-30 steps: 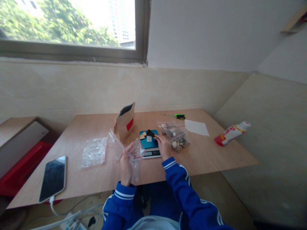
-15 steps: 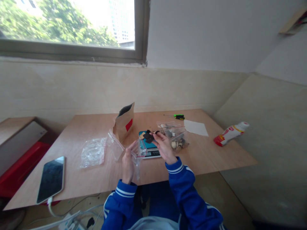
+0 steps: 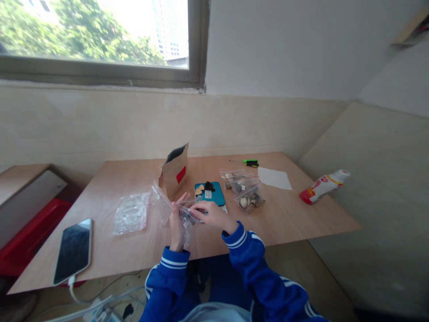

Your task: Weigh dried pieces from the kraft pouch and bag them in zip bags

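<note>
Between both hands, a small clear zip bag (image 3: 186, 214) is being pinched: the left hand (image 3: 176, 226) is gripping its near side, while the right hand (image 3: 212, 215) is reaching fingers (image 3: 198, 207) into its mouth. At 12 o'clock a teal scale (image 3: 212, 195) is sitting on the counter (image 3: 288, 214), filled bags (image 3: 246, 190) lying at 2 o'clock, a brown pouch (image 3: 174, 172) standing at 11.

clear zip bag (image 3: 187, 214) held upright
</note>
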A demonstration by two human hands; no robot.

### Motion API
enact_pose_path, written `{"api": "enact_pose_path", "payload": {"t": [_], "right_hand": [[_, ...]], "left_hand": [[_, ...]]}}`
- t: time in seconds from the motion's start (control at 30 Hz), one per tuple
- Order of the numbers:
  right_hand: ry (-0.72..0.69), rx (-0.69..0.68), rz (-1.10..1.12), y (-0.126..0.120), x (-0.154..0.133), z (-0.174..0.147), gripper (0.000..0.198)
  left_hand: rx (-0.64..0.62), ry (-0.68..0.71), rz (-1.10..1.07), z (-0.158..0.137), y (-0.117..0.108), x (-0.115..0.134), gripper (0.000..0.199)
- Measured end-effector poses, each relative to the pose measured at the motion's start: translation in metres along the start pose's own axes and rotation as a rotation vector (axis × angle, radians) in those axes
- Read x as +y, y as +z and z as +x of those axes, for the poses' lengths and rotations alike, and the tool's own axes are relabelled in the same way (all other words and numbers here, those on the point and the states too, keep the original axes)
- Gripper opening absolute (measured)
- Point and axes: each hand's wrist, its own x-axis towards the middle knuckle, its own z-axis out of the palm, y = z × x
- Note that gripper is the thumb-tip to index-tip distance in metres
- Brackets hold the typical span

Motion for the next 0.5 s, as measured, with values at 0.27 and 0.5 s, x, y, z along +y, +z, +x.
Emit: {"api": "enact_pose_path", "payload": {"t": [0.27, 0.5], "right_hand": [[-0.065, 0.309, -0.001, -0.03, 0.0, 0.011, 0.032], [0.145, 0.19, -0.504, -0.016, 0.094, 0.04, 0.048]], "left_hand": [[-0.074, -0.096, -0.08, -0.006, -0.004, 0.003, 0.062], [-0.036, -0.126, -0.155, -0.009, -0.012, 0.01, 0.064]]}}
